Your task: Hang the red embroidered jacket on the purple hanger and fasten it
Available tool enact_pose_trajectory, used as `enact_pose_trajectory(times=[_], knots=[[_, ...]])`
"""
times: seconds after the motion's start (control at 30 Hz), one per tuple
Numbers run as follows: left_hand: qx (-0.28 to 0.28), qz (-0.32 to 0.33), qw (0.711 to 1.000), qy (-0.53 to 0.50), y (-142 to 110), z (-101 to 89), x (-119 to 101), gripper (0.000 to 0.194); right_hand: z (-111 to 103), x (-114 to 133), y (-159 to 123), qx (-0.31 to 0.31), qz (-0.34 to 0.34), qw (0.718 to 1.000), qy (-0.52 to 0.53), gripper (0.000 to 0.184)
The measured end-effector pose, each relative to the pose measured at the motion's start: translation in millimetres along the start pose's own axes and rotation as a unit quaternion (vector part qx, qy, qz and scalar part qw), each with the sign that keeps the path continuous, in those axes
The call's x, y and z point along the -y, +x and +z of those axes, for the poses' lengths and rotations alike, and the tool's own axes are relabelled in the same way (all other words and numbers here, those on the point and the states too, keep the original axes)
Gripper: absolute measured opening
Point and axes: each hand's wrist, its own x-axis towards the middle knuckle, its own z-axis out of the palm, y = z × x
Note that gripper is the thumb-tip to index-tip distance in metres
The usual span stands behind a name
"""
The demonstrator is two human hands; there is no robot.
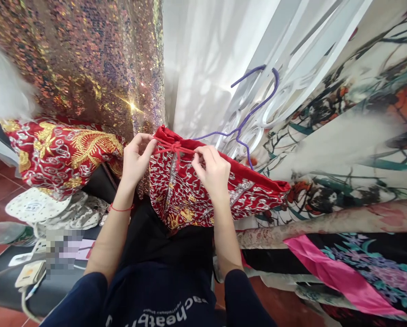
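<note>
A red skirt embroidered in silver and gold lies across my lap, its plain red waistband at the top. At the waistband a red drawstring is tied in a bow with loops to both sides. My left hand pinches the string's left side between thumb and fingers. On the other side, my right hand pinches the right part of the same string. A purple hanger sticks up from behind the waistband, its hook upward; its lower part is hidden by the skirt.
More red embroidered cloth lies at the left, above a spotted white cap. A power strip and cable rest on a black seat. Sequined fabric hangs ahead; patterned garments and white openwork stand to the right.
</note>
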Motion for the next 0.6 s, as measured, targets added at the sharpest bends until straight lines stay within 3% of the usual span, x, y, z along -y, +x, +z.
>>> enact_pose_trajectory(times=[0.3, 0.6], knots=[[-0.089, 0.064, 0.987, 0.115, 11, -5.2, 8, 0.014, -8, -1, -4, 0.036, 0.037, 0.999, -0.014, 0.017], [-0.107, 0.097, 0.976, 0.161, 17, -2.2, 15, 0.013, -12, -8, -5, 0.022, 0.06, 0.998, -0.017, 0.014]])
